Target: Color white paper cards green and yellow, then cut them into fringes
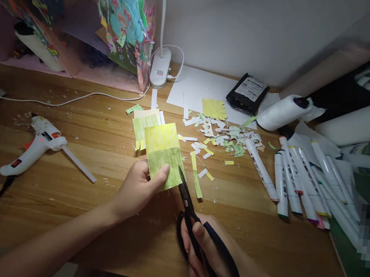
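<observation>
Between the thumb and fingers of my left hand is a piece of paper, coloured yellow at its top and green below. My right hand grips black-handled scissors, its fingers through the loops. The scissors' dark blades point up and left and meet the paper's right edge; whether they have cut into it I cannot tell. Just behind the held paper lies another green and yellow paper piece. A thin green and yellow strip rests on the table right of the blades.
Paper scraps litter the wooden table. A white glue gun lies left, its cord trailing forward. Several markers are piled at right. A black package sits on white paper, near a power strip.
</observation>
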Available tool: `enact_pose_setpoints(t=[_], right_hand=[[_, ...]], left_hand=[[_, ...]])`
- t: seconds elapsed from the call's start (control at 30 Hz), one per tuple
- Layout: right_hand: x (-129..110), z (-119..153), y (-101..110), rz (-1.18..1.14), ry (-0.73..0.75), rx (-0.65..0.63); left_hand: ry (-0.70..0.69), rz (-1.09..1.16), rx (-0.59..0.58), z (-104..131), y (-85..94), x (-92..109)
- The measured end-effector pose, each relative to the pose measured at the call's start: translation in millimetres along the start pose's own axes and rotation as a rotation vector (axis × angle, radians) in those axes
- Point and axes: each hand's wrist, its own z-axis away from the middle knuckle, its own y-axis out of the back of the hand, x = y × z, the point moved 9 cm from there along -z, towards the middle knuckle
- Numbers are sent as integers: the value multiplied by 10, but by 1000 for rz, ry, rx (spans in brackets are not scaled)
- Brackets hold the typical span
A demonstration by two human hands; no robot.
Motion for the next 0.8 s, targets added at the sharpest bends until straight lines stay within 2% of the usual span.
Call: enact_pose_setpoints(t=[0.23, 0.37, 0.5, 0.63, 0.8], right_hand=[[-1, -26, -36, -62, 3, -5], [-59, -14, -71, -19, 49, -30], [27, -28, -37, -49, 54, 0], [89, -62, -16, -119, 84, 38], [52, -76, -47, -159, 97, 53]], left_hand=[[22, -4, 23, -20, 25, -15], [68, -9, -53, 3, -52, -40], [121, -23, -110, 57, -136, -86], [122, 14, -100, 62, -157, -92], [110, 45, -83, 36, -145, -85]])
